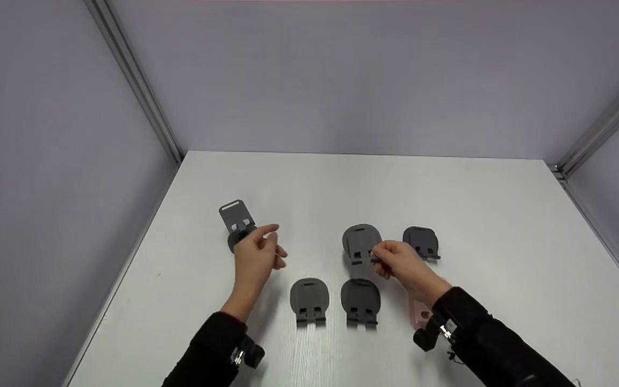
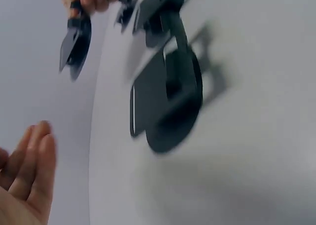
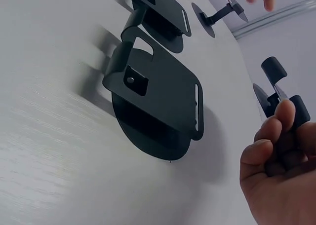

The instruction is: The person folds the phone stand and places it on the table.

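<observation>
My right hand (image 1: 405, 267) pinches a grey folding phone stand (image 1: 357, 241) by its hinge end, fingers curled round the edge. In the right wrist view the held stand (image 3: 274, 71) shows its hinge barrels past the fingertips, partly hidden by the hand (image 3: 281, 180). My left hand (image 1: 256, 260) holds nothing, its index finger stretched out to the right. Behind it on the left stands an unfolded dark phone stand (image 1: 236, 214), upper plate raised. Its round base is partly covered by the hand in the head view.
Two folded phone stands, a grey one (image 1: 309, 294) and a darker one (image 1: 360, 294), lie side by side nearer the front of the white table (image 1: 309, 177). Another dark stand (image 1: 418, 239) lies beyond my right hand. A pink stand (image 1: 417, 312) shows partly under the right wrist. Panels enclose the table.
</observation>
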Tool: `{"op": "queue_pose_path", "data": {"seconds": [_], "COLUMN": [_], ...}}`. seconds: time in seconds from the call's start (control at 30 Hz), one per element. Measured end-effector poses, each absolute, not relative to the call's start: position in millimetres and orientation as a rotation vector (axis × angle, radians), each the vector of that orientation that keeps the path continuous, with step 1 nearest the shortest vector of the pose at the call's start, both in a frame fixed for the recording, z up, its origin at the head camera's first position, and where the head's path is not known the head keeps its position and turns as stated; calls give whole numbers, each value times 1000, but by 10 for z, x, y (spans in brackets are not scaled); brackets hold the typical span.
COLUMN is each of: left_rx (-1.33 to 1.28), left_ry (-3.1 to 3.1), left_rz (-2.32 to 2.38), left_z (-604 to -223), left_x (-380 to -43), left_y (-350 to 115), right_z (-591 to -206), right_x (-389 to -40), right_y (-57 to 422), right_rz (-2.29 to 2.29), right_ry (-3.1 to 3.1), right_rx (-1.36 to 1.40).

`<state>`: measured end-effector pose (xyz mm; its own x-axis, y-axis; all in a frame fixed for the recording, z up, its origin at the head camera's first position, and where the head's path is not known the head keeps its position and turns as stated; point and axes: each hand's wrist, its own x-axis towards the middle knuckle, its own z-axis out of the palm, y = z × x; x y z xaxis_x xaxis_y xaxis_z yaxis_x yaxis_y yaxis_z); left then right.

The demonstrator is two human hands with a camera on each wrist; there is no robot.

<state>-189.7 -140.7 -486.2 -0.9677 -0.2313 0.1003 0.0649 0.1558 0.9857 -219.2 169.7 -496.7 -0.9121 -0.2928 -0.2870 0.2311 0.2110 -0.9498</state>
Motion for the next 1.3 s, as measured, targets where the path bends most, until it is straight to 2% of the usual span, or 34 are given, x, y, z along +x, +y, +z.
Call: {"op": "queue_pose_path", "data": {"seconds": [0.2, 0.5, 0.7, 1.03, 1.3], "left_rx": [346, 713, 725, 705, 578], "left_ry": [-2117, -2404, -2347, -1893, -1812], "left_rz": [-1308, -1525, -1760, -2308, -2384], "left_z": [-4923, -5057, -5078, -5014, -4942], "left_x": [-2015, -2191, -2197, -2186, -2151], "left_y": [-1784, -2021, -2026, -1951, -1715], "right_z": [-5043, -5130, -5122, -5070, -4971], "right_x": [-2315, -2418, -2428, -2405, -2406], "right_y": [1749, 1788, 1795, 1835, 1861], "right_rz": [-1744, -1638, -1520, -1492, -1501], "right_ry": [1998, 2010, 2094, 2161, 2318], "right_rx": [16, 93, 11, 1, 13]}}
